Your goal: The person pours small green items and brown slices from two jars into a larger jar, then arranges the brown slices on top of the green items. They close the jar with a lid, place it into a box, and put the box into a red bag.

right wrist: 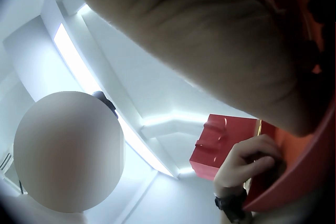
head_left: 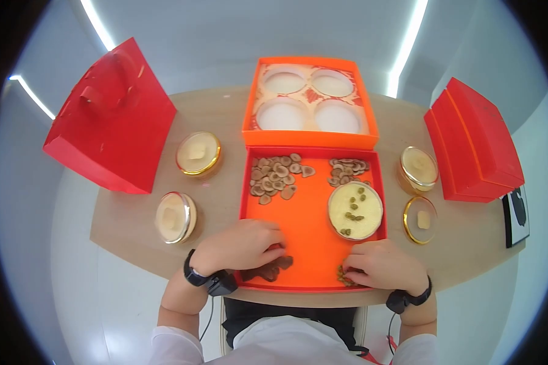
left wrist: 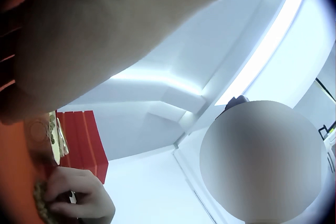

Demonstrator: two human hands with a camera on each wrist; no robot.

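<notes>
A shallow red box with an orange floor (head_left: 304, 243) lies on the table. At its lower left, my left hand (head_left: 243, 243) reaches over dark brown pieces (head_left: 278, 267), fingers bent and tips hidden. My right hand (head_left: 386, 264) is at the lower right, its bent fingers touching a small pile of green pieces (head_left: 342, 277); the left wrist view shows that hand (left wrist: 81, 195) against the pile (left wrist: 40, 200). Whether either hand pinches a piece is unclear. Above my right hand, a round pale-yellow tub (head_left: 368, 213) bears several green pieces. Brown slices (head_left: 274, 173) lie in both upper corners.
Behind stands an orange box (head_left: 310, 139) with four round hollows. Lidded jars (head_left: 199, 154) stand left and right, with a gold-rimmed lid (head_left: 420, 220) at the right. A red bag (head_left: 119, 128) stands far left, a red box (head_left: 478, 146) far right.
</notes>
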